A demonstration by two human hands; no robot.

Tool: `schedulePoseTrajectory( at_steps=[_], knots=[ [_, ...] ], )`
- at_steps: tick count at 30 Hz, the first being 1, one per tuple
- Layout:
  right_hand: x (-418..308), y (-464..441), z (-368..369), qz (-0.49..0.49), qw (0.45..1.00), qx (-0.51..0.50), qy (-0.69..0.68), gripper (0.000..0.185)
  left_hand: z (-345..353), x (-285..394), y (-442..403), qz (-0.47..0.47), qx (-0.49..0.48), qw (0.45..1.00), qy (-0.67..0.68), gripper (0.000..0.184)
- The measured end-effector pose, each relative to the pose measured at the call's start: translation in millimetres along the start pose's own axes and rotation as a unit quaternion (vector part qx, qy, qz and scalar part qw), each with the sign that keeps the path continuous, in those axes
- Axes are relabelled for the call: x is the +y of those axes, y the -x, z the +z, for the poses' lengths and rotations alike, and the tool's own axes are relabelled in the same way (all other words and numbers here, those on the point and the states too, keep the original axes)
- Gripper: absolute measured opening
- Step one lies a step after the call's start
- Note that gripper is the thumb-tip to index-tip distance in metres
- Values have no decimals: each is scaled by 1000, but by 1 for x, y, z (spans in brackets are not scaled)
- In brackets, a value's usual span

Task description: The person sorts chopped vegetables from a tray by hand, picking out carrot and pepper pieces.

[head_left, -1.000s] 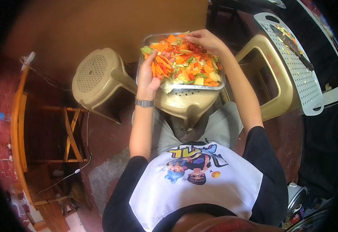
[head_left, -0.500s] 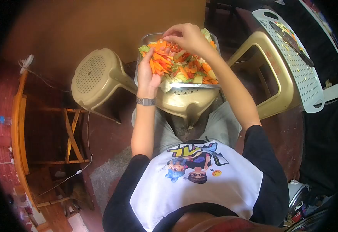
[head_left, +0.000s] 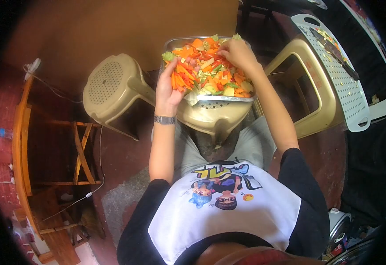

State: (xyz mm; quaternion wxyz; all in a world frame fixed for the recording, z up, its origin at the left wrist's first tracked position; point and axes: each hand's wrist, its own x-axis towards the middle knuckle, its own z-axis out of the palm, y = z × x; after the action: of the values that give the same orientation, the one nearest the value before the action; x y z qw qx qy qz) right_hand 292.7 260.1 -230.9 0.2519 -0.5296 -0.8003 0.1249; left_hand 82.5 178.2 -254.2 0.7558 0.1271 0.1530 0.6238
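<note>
A metal tray (head_left: 221, 98) full of cut vegetables stands on a beige stool (head_left: 202, 118) between my knees. Orange carrot strips (head_left: 182, 79) lie heaped in my left hand (head_left: 168, 90), which is cupped palm up at the tray's left side, thumb along the near edge of the heap. Its other fingers are mostly covered by the strips. Over the tray's far right part, my right hand (head_left: 239, 54) has its fingertips drawn together at the vegetables; whatever they pinch is too small to make out. Green, pale and red pieces (head_left: 219, 73) mix with carrot in the tray.
Another beige stool (head_left: 109, 84) stands at the left. On the right, a taller beige stool (head_left: 319, 97) carries a perforated white cutting board (head_left: 350, 99) with a knife (head_left: 336, 55) and vegetable scraps. A wooden frame (head_left: 81, 152) and a cord lie left.
My right hand has moved right and slightly down, away from the left hand, uncovering the middle of the tray. My left hand stays nearly in place with the carrot strips.
</note>
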Motion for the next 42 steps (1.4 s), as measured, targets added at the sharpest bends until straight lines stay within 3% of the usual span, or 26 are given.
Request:
schedulePoseTrajectory(
  at_steps=[5, 8, 11, 14, 15, 17, 20, 26, 32, 36, 37, 42],
  knots=[
    [-41, 15, -22, -65, 990, 81, -93, 20, 8, -8, -1, 35, 25, 997, -62, 18],
    [-66, 20, -4, -118, 981, -4, -155, 22, -1, -9, -7, 21, -31, 998, -58, 20],
    [-80, 28, 10, -140, 988, 17, -57, 22, -5, -11, -10, 26, -63, 997, -31, 20],
    [-77, 33, 15, -237, 959, 147, -41, 21, -6, -9, -8, 39, -29, 997, -55, 20],
    [-74, 31, 15, -238, 961, 119, -69, 21, -6, -8, -8, 40, -19, 997, -63, 20],
    [-70, 25, 14, -239, 961, 63, -124, 21, -3, -8, -6, 42, -1, 996, -78, 20],
    [-72, 27, 9, -152, 973, -21, -175, 23, -4, -8, -7, 37, 1, 996, -83, 21],
    [-76, 32, 9, -94, 981, -29, -166, 24, -3, -7, -1, 39, 9, 993, -108, 24],
    [-65, 34, 4, -47, 960, 67, -268, 24, -2, -5, 10, 47, 36, 995, -76, 24],
    [-37, 43, -13, -39, 971, 53, -231, 23, -7, 6, 22, 73, 67, 994, -44, 20],
    [-25, 43, -12, -49, 978, -7, -203, 23, -14, 9, 24, 78, 70, 993, -48, 19],
    [-6, 23, -4, -54, 989, 58, -122, 22, -31, 15, 27, 68, 70, 995, -17, 13]
  ],
)
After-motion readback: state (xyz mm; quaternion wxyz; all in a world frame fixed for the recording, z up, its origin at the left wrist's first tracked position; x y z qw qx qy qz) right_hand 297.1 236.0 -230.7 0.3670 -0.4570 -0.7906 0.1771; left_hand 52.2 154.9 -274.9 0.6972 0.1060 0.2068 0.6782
